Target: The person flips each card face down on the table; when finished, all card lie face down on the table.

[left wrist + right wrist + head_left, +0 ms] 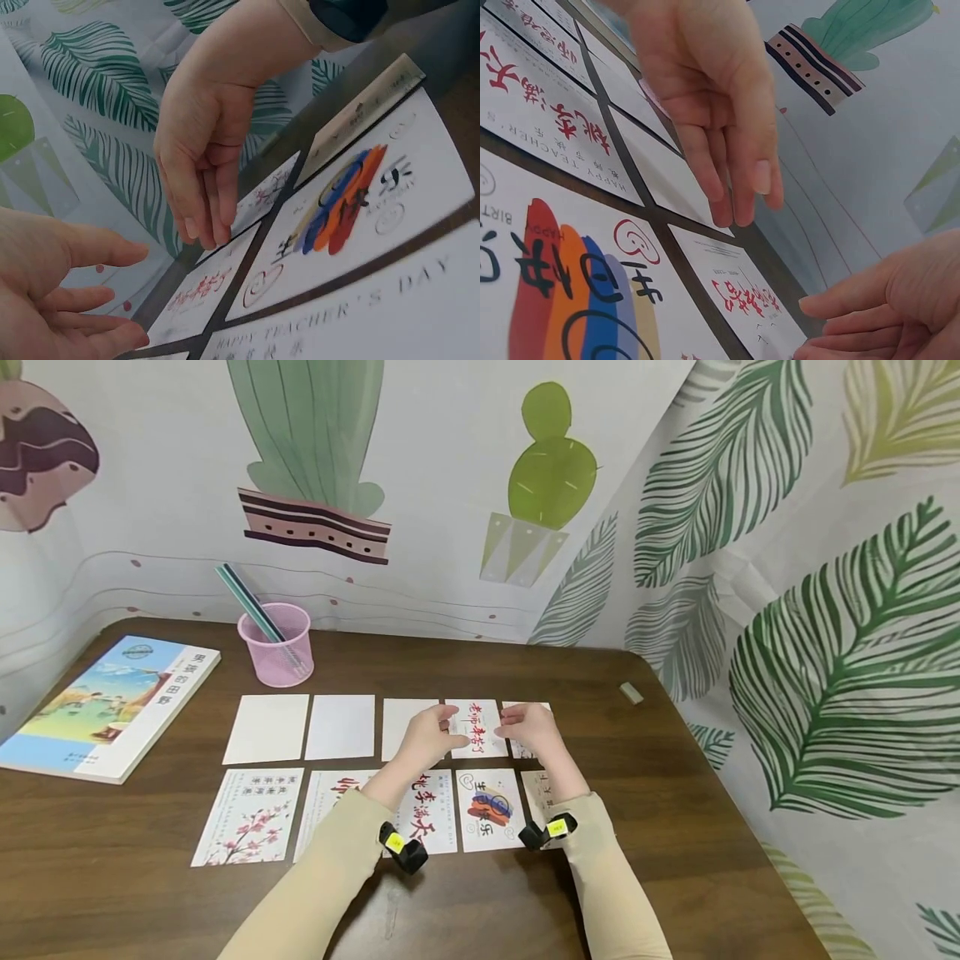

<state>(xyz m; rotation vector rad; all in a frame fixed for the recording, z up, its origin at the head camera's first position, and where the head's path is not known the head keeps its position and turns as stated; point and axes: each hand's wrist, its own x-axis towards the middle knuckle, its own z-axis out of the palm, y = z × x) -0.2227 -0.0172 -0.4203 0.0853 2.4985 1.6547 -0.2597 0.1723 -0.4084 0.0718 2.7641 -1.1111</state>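
Observation:
A white card with red brush characters (478,727) lies in the back row of cards. My left hand (429,737) hovers at its left side, over the edge of a blank card (397,718). On the other side my right hand (531,729) is above a partly covered card (641,165), its fingertips close to the red-lettered card's right edge. The palms face each other with fingers relaxed, and neither hand holds anything. In front lies a card with orange and blue brush strokes (491,810).
Front-row cards include one with pink blossoms (251,827) and one with large red characters (431,806). Two blank cards, one cream (266,729) and one white (340,727), lie behind. A pink mesh pen cup (279,652), a book (112,702) and a small eraser-like block (631,693) stand around them.

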